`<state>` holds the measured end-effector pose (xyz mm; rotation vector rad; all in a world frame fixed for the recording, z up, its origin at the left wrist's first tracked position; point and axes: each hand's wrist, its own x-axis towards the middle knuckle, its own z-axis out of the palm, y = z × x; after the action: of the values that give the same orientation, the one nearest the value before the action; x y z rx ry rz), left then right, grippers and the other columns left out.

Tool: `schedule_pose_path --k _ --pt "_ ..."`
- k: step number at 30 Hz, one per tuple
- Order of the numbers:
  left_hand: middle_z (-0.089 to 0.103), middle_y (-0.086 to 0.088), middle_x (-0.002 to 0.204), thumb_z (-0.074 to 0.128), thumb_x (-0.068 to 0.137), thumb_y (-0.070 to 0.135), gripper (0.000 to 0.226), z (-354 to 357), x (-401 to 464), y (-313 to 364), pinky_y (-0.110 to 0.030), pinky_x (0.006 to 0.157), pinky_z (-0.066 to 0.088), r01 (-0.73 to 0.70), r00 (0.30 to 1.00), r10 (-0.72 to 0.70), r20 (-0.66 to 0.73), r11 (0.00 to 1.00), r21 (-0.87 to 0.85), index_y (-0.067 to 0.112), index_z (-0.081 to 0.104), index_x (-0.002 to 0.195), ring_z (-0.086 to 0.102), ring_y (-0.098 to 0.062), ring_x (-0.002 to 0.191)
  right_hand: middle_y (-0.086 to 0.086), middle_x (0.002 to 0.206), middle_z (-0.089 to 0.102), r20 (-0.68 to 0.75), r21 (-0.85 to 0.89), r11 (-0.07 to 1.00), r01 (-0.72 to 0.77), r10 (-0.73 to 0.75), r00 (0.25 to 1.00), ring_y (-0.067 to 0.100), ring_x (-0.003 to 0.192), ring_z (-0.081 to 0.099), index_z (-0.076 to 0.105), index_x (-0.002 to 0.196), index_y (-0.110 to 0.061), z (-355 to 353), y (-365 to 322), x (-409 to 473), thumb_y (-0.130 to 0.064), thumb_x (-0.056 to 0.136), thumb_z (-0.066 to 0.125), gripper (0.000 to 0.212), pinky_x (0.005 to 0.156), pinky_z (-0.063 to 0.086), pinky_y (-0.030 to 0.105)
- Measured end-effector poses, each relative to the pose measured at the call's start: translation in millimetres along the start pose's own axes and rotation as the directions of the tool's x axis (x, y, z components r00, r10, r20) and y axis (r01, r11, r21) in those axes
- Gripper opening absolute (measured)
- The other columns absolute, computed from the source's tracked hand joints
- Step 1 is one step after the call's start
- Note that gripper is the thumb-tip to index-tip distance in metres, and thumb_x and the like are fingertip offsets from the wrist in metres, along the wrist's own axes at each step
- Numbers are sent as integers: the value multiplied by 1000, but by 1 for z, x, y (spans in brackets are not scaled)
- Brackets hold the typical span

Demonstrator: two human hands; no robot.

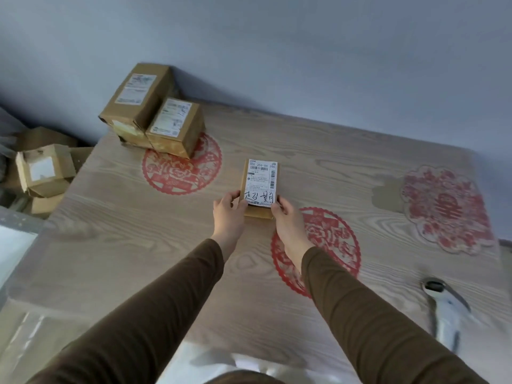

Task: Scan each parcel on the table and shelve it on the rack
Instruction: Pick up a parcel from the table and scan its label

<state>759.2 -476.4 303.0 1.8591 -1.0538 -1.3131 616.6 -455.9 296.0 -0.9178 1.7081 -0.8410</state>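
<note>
Near the middle of the wood-grain tabletop (pixel 318 151) lies a small cardboard parcel (pixel 260 187), its white shipping label facing up with handwriting along the near end. The left hand (pixel 228 207) and right hand (pixel 285 214) hold its near corners, fingers curled round the edges on either side. Two more boxes (pixel 155 117) are stacked at the far left corner. A handheld scanner (pixel 443 303) rests near the right edge. Red paper cutouts (pixel 181 173) decorate the surface.

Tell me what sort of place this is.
Probably a small parcel pickup or sorting point: a labelled parcel held on a wooden table, more cardboard parcels stacked, and a handheld scanner.
</note>
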Motion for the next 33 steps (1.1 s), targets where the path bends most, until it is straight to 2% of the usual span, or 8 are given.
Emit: schedule_pose_path --k 5,8,13,18,22,28,31,33 --pt "72 0 119 61 102 19 25 59 -106 -18 -26 88 54 19 997 -5 71 980 -196 17 61 126 68 -15 112 -11 148 59 31 -28 999 16 -16 999 11 137 53 55 149 -31 -91 55 -61 -39 107 52 43 117 44 43" --pt "75 -2 116 62 102 16 21 91 -155 -35 -37 94 59 38 993 -7 114 962 -270 17 60 123 72 -18 108 -11 149 58 44 -40 999 14 -12 999 11 138 53 54 150 -35 -135 86 -95 -40 106 52 44 116 45 45" --pt "73 -2 116 64 100 16 20 122 -211 -56 -31 94 54 66 991 -39 131 976 -207 19 58 119 69 -18 110 -15 144 61 42 -2 999 34 -33 999 8 135 56 56 146 -36 -178 135 -134 -40 103 55 43 115 47 46" --pt "72 -4 116 69 97 17 23 133 -241 -79 -42 103 54 99 989 -80 122 983 -152 16 58 117 67 -20 111 -12 143 63 44 -4 1000 14 -13 999 8 134 57 58 146 -31 -190 163 -163 -32 106 54 40 115 46 46" --pt "71 -1 118 70 96 16 27 140 -250 -84 -36 101 54 93 990 -77 123 987 -135 16 57 119 67 -14 110 -9 142 64 20 9 1000 -28 27 999 14 131 59 56 147 -28 -197 167 -176 -32 107 54 40 113 47 46" --pt "68 1 121 70 97 23 32 140 -248 -86 -41 105 52 114 982 -99 158 990 -86 18 54 125 65 -17 115 -2 123 64 -338 47 999 -16 31 941 13 112 60 63 131 -18 -246 177 -178 -26 103 62 28 95 46 29" --pt "68 1 121 70 97 25 33 139 -246 -87 -43 106 52 126 979 -111 170 989 -78 18 55 125 65 -17 114 11 117 66 -522 26 997 -70 73 850 30 102 65 64 122 -16 -279 196 -169 -26 97 66 27 87 54 42" --pt "68 0 121 71 97 25 34 139 -244 -87 -44 106 52 146 976 -130 176 985 -87 18 55 125 65 -18 113 16 120 63 -609 -13 991 -135 99 787 39 108 63 63 119 -13 -298 207 -161 -26 91 69 31 93 55 52"
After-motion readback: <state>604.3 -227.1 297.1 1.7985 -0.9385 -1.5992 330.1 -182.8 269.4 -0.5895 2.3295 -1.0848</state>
